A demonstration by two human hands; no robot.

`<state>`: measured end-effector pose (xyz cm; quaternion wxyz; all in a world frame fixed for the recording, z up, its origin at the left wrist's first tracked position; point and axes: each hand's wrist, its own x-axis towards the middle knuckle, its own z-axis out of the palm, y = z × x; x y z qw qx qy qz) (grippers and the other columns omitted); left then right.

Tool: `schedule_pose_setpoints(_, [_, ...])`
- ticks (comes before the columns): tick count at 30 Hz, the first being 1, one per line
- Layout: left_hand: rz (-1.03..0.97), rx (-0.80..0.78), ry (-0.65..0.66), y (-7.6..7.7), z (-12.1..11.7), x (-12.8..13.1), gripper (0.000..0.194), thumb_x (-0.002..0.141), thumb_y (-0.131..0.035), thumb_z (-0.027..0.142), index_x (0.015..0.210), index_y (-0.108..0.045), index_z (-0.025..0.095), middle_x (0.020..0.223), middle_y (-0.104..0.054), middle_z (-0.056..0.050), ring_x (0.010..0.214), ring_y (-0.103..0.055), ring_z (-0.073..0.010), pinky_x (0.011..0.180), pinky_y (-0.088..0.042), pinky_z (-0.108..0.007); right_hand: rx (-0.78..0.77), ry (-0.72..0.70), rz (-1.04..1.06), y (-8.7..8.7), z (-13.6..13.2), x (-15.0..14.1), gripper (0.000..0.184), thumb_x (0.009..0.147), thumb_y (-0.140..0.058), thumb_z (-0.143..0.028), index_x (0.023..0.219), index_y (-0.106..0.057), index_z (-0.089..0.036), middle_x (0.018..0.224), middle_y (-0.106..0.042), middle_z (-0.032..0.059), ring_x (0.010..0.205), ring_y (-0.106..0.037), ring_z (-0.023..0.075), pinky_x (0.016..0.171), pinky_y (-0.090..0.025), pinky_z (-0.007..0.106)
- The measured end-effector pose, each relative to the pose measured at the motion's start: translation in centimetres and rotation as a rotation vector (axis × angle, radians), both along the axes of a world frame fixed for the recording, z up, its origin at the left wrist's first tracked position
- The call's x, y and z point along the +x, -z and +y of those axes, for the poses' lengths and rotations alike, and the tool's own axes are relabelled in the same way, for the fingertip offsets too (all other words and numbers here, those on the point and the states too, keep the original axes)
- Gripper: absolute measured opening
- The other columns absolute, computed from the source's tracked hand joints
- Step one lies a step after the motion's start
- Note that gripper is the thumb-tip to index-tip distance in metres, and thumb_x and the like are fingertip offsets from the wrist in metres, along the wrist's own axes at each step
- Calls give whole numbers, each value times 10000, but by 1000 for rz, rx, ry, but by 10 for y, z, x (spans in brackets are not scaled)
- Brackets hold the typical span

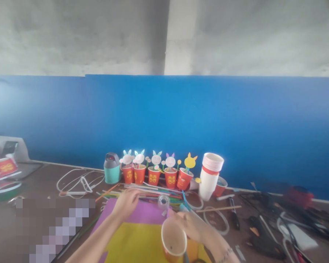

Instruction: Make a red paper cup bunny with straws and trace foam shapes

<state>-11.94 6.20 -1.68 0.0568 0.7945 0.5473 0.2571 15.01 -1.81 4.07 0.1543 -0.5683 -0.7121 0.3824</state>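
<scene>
Paper cup and two hands at the bench

Head view. Paper cup, one: near the front edge of the bench, over yellow paper, mouth showing. Right hand: just beside the cup's rim; cannot tell whether its fingers pinch anything. Left hand: fingers curled, beside thin sticks; grip unclear. Tape roll: between the hands. Red cups, five, with paper faces: along the back edge.

Right fingers beside a paper cup
</scene>
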Motion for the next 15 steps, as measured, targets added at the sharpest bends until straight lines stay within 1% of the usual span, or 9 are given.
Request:
schedule_pose_setpoints(3, [-49, 23, -109, -1, 13, -7, 318, 856, -399, 115, 1027, -659, 175, 1075, -693, -99, 1028, -601, -232, 920, -432, -366, -12, -13, 0, 0, -1, 0, 578, 841, -311, -682, 598, -524, -204, 543, -396, -26, 529, -339, 131, 520, -291, 270])
schedule_pose_setpoints(5, [-61, 11, -106, -1, 19, -7, 304, 827, -420, 80, 988, -662, 172, 1042, -703, -92, 1006, -610, -226, 906, -438, -353, -7, -14, -20, 0, 0, 0, 563, 839, -312, -679, 578, -474, -207, 547, -386, -26, 532, -338, 129, 512, -286, 267])
schedule_pose_setpoints(8, [-63, -24, -20, 3, 23, 2, 270, 787, -466, 76, 922, -670, 190, 986, -718, -59, 956, -633, -204, 870, -456, -314, 9, -16, -49, 3, 1, 1, 543, 840, -305, -676, 567, -369, -211, 542, -338, -36, 525, -331, 120, 491, -261, 260])
schedule_pose_setpoints(11, [-57, -45, 92, 6, 21, 17, 249, 737, -548, 137, 935, -678, 211, 1014, -712, -47, 981, -627, -219, 891, -449, -330, 16, -20, -50, 6, 1, 1, 532, 846, -307, -666, 570, -313, -211, 543, -302, -44, 514, -305, 110, 478, -230, 257])
schedule_pose_setpoints(13, [-56, -37, 144, 4, 19, 28, 306, 708, -554, 142, 978, -680, 214, 1050, -697, -59, 1027, -600, -245, 930, -425, -372, 15, -17, -52, 6, 1, 1, 529, 849, -317, -660, 568, -300, -211, 541, -289, -49, 507, -287, 106, 473, -217, 257])
schedule_pose_setpoints(15, [-62, -16, 186, 1, 16, 41, 403, 690, -507, 98, 1042, -666, 211, 1083, -677, -70, 1059, -573, -250, 956, -400, -391, 6, -12, -60, 4, 0, 1, 530, 847, -337, -655, 558, -311, -212, 526, -301, -49, 502, -295, 108, 470, -223, 253])
